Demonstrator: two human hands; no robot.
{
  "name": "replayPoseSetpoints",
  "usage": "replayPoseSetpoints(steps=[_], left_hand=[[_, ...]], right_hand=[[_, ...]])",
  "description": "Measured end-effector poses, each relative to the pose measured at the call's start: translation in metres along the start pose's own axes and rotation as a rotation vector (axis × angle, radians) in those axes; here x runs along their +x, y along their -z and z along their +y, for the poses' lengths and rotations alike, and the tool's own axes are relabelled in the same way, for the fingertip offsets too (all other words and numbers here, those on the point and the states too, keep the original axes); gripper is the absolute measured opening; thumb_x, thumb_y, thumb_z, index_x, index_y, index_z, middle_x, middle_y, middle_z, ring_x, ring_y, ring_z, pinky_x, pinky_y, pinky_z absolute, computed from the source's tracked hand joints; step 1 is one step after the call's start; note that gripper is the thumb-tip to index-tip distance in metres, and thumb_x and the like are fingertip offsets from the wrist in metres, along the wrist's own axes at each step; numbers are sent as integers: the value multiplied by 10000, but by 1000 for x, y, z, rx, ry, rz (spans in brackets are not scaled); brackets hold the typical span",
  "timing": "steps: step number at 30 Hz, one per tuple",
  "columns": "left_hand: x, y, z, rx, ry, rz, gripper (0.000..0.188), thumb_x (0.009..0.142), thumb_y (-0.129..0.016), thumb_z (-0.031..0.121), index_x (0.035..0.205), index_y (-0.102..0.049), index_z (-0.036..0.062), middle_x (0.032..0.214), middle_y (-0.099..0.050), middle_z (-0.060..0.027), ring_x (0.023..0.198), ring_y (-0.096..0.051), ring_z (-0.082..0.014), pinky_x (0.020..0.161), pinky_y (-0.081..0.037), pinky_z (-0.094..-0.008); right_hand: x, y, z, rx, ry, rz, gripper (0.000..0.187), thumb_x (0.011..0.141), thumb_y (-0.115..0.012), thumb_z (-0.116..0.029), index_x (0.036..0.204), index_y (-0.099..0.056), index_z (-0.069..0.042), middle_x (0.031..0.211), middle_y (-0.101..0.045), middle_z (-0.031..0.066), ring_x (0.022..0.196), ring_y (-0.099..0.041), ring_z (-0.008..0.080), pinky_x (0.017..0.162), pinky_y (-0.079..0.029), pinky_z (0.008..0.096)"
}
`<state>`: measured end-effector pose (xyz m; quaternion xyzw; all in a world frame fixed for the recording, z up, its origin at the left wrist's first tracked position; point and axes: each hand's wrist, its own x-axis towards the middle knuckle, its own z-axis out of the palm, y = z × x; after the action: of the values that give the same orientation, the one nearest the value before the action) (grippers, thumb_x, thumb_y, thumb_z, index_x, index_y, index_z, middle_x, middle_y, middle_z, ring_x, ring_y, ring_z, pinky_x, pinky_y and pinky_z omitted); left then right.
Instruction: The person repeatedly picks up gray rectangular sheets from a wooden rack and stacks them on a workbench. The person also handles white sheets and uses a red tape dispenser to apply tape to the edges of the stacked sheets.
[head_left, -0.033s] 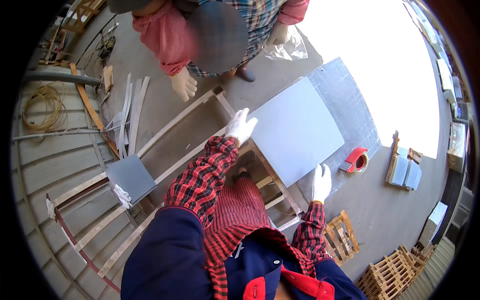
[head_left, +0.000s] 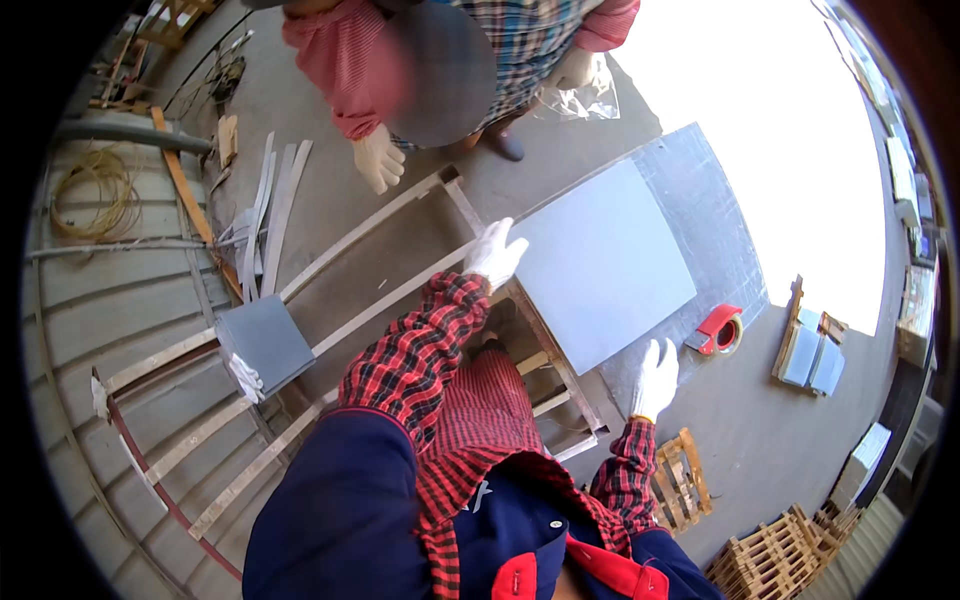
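A pale blue-grey flat panel [head_left: 605, 265] lies on a larger, scuffed grey sheet [head_left: 703, 205] on the bench in front of me. My left hand [head_left: 494, 256], in a white glove, is at the panel's left edge with its fingers stretched out. I cannot tell whether it touches the panel. My right hand [head_left: 656, 380], also gloved in white, hovers by the panel's near right edge, fingers extended and nothing in them. Just beyond it a red tape dispenser [head_left: 716, 330] with a roll of tape sits on the sheet.
A co-worker's gloved hand [head_left: 378, 160] hangs across the metal frame [head_left: 390, 285]. On that frame's left part rests a dark grey stack [head_left: 264, 340] with a white glove [head_left: 245, 378] on it. Wooden pallets [head_left: 775, 552] stand at lower right; long strips [head_left: 285, 215] lie at left.
The whole view has shifted slightly. My right hand has moved a little right and away from the panel, its fingers more spread. My left hand stays by the panel's left edge.
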<state>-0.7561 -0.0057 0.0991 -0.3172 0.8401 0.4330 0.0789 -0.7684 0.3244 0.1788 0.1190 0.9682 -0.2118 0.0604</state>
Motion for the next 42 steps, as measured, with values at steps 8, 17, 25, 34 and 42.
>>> replayPoseSetpoints(steps=[8, 17, 25, 34, 42], left_hand=[[-3, -15, 31, -108, 202, -14, 520, 932, -597, 316, 1358, -502, 33, 1406, -534, -201, 1172, -611, -402, 1013, -484, -490], [-81, 45, -145, -604, 104, 576, 519, 940, -629, 293, 1388, -510, 59, 1362, -586, -213, 1237, -578, -388, 1053, -455, -438], [-306, 246, -571, 158, 575, 1158, 389, 1011, -498, 198, 1364, -556, 44, 1212, -657, -169, 1168, -615, -335, 996, -475, -411], [-282, 397, -675, 620, 170, 545, 493, 986, -553, 359, 1408, -554, 104, 1566, -422, -123, 1445, -327, -420, 1205, -234, -510], [-258, 386, -740, 604, 2, 471, 591, 987, -559, 383, 1513, -438, 142, 1627, -320, -133, 1479, -281, -412, 1208, -174, -572]], right_hand=[[-26, -75, -10, 718, -626, -504, 631, 990, -536, -566, 1359, -523, -53, 1310, -584, 69, 1129, -562, 236, 893, -458, 410], [-97, -83, 7, 118, 33, -620, 630, 960, -629, -394, 1466, -464, -57, 1282, -615, 175, 1210, -568, 311, 1013, -441, 406], [-426, -313, -233, 36, 1242, -851, 634, 797, -783, -239, 1353, -533, -63, 1417, -502, 232, 1241, -537, 422, 1001, -478, 478], [-735, -573, -375, 392, 1494, -840, 420, 728, -732, -202, 1112, -671, -42, 1160, -617, 192, 1169, -540, 333, 906, -477, 427], [-647, -537, -332, 974, 852, -1492, 162, 883, -611, -40, 1034, -656, -78, 987, -676, 79, 722, -616, 224, 674, -512, 355]])
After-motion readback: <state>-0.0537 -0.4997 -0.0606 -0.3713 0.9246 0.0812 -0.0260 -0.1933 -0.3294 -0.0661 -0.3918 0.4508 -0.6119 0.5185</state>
